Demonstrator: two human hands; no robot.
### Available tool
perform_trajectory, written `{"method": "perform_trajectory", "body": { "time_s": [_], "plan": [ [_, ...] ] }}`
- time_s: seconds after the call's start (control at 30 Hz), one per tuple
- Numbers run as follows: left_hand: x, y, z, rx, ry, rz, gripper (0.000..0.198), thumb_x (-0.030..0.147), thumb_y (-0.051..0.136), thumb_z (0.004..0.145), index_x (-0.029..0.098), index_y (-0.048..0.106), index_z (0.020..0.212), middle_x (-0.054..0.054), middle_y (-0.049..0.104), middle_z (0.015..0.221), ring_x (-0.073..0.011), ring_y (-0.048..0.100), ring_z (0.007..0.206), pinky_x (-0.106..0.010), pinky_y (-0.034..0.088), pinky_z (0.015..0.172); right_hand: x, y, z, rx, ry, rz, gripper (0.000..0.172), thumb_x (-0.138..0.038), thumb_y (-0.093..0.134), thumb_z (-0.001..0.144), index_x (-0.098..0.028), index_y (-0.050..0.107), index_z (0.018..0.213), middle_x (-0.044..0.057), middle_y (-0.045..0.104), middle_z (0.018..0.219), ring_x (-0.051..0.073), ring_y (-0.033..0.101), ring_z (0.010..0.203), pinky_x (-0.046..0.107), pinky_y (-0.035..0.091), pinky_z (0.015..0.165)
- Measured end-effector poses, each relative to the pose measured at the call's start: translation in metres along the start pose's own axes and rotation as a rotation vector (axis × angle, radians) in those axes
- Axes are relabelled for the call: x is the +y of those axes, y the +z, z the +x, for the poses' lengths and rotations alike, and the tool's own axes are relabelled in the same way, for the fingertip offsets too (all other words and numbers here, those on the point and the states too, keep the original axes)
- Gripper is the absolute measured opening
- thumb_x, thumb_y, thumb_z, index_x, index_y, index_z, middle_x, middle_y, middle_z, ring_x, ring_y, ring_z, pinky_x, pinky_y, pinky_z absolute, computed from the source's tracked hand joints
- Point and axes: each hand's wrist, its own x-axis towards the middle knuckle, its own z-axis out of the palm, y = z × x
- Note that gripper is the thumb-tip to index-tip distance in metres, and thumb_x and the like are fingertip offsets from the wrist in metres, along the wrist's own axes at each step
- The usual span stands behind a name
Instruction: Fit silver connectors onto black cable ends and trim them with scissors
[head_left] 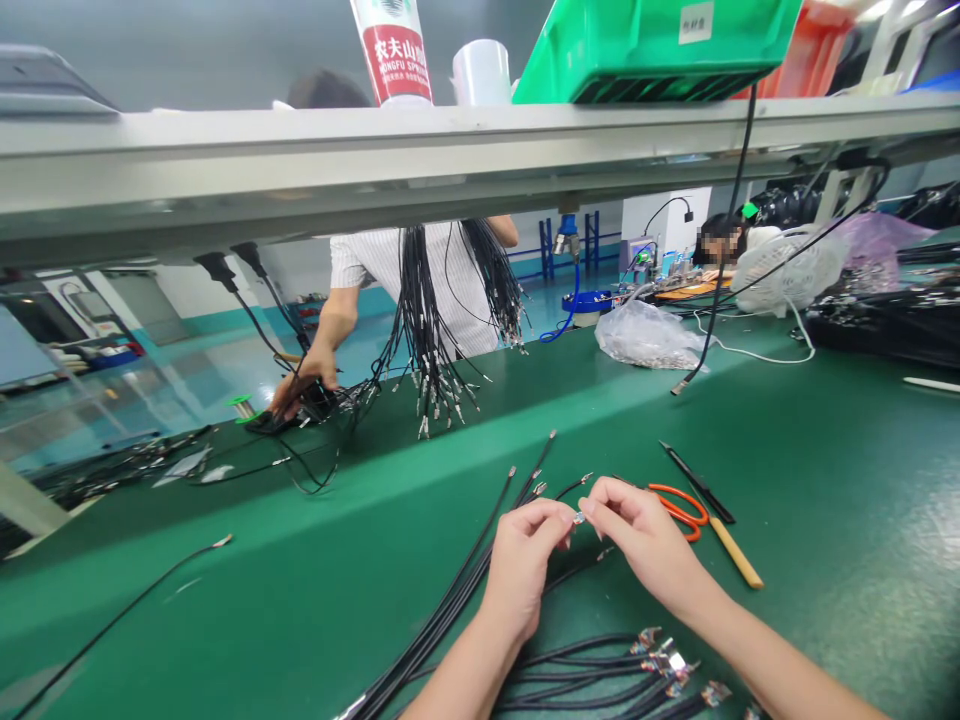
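My left hand [523, 562] and my right hand [637, 535] meet above the green table, fingertips pinched together. Between them is the small silvery end of a cable, a cable connector [579, 518], mostly hidden by the fingers. Black cables [457, 605] with bare metal ends run beneath and beside my left hand. Closer to me lies another bundle of black cables [577, 660], their metal connectors [667, 660] showing coloured wires. Orange-handled scissors [694, 512] rest just beyond my right hand, partly covered by it. Beside them are black tweezers [697, 482] and a wooden-handled tool [735, 552].
A shelf [450, 150] crosses overhead, carrying a green bin [660, 50]. From it hangs a black cable [724, 250]. Across the table [847, 480] a person in a striped shirt [382, 265] reaches with one hand [304, 380] near hanging cable bundles [431, 330]. A plastic bag [656, 335] lies behind.
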Motion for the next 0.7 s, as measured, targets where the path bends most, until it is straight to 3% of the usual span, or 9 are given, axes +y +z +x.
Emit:
{"method": "perform_trajectory", "body": {
  "time_s": [0.33,0.5,0.7],
  "plan": [
    [-0.0014,-0.0021,-0.0005,-0.015,-0.016,-0.086,0.021,0.03,0.059,0.074,0.011,0.066,0.067,-0.002,0.055,0.062,-0.0105,0.043,0.057,-0.022,0.034,0.055,-0.0001,-0.0002,0.0009,0.002,0.023,0.061,0.033,-0.04,0.049,0.081,-0.019,0.039,0.057,-0.004,0.038,0.058,0.012,0.038,0.056,0.023,0.033,0.052],
    [-0.001,-0.0033,-0.0018,-0.038,-0.015,-0.065,0.012,0.024,0.064,0.069,0.012,0.067,0.07,0.0,0.054,0.059,-0.0087,0.041,0.055,-0.021,0.033,0.054,0.0013,-0.0008,0.0018,-0.024,0.03,0.079,0.031,-0.042,0.047,0.082,-0.019,0.041,0.061,-0.004,0.037,0.06,0.012,0.037,0.056,0.023,0.032,0.052],
    [-0.0008,-0.0017,-0.002,0.015,0.015,0.027,0.012,0.024,0.069,0.065,0.014,0.069,0.072,-0.003,0.062,0.074,-0.0108,0.048,0.063,-0.021,0.037,0.058,0.0064,-0.0031,0.0036,-0.005,0.005,0.108,0.031,-0.036,0.049,0.082,-0.018,0.041,0.058,-0.004,0.036,0.057,0.012,0.035,0.057,0.023,0.029,0.054]
  ]
}}
